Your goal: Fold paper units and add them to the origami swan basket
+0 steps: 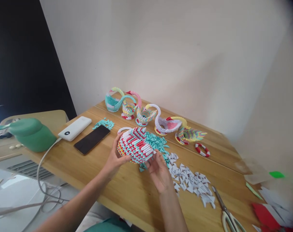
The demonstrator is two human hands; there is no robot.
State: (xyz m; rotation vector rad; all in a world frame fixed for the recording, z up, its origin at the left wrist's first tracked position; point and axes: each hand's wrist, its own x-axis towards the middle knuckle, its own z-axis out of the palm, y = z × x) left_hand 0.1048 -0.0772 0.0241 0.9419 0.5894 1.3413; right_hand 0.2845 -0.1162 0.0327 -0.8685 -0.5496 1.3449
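Left fingers [125, 158] grasp model [134, 146], best lightly; right fingers [158, 159] at its four-o'clock edge, hold unclear, should press gently.

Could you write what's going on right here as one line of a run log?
left hand: holding paper model | right hand: at its edge | teal pieces, white pieces: on table
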